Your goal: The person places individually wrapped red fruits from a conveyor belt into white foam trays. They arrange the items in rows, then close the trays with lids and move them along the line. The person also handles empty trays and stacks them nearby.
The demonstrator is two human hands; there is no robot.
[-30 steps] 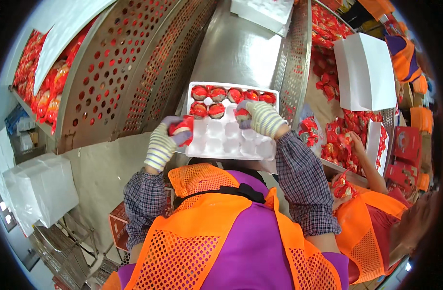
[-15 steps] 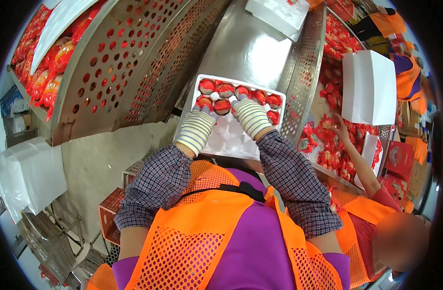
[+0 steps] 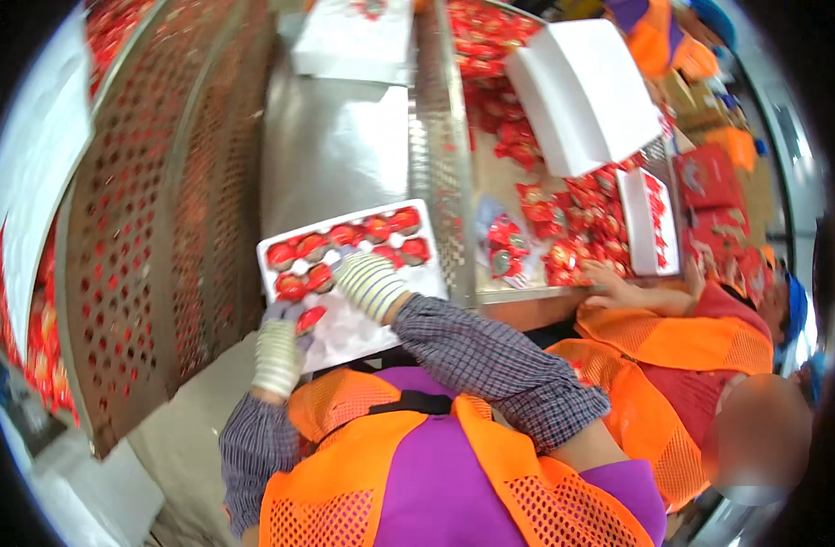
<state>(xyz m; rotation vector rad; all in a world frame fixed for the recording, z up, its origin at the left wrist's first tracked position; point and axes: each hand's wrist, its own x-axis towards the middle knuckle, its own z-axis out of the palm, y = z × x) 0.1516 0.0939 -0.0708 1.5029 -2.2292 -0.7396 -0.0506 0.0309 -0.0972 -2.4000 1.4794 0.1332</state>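
Observation:
A white foam tray on the steel worktop has several pockets filled with red-wrapped round items. My left hand, in a striped glove, is at the tray's left edge, closed on a red-wrapped item. My right hand, also gloved, reaches over the filled pockets from the lower right, fingers bent together among them; what they grip, if anything, is hidden. The lower pockets show white and unfilled.
Perforated steel panels flank the worktop. A foam box sits at the back. Right are red packets, a white box and co-workers in orange vests, one reaching a bare hand toward the packets.
The view has turned, shifting the tray leftward and lower. From half a second ago, my left hand has drawn back to the tray's left edge, now holding a red item; my right hand remains over the pockets.

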